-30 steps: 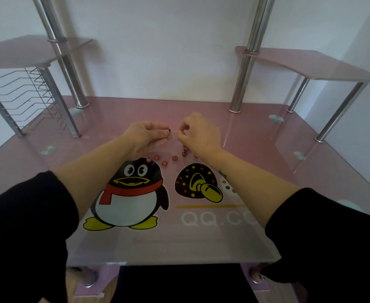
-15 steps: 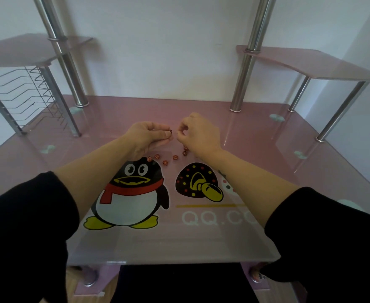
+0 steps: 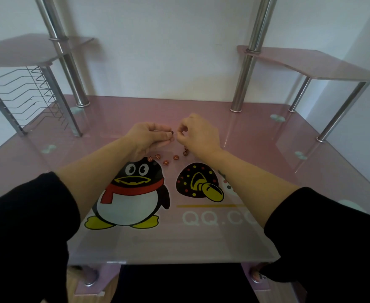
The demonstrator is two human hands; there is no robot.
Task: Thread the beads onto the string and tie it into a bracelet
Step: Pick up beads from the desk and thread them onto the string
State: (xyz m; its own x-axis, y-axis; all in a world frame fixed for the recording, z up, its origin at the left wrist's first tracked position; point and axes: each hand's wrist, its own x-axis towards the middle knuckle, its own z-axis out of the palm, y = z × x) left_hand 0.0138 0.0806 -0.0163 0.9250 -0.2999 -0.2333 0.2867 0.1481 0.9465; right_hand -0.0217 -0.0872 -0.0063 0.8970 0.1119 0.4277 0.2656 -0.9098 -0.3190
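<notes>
Two hands met over the pink glass desk, working a bead and a thread.

The left hand [image 3: 149, 136] pinched a dark bead [image 3: 172, 132] between thumb and fingertips, held just above the desk [image 3: 256, 162]. The right hand [image 3: 198, 134] sat just beside it, fingers drawn together in a pinch; the string itself was too fine to make out clearly. Loose reddish beads [image 3: 166, 162] lay scattered on the glass below the hands, just above the penguin picture [image 3: 131, 193] and the mushroom picture [image 3: 198, 182]. Black sleeves [image 3: 26, 226] covered both upper arms.
</notes>
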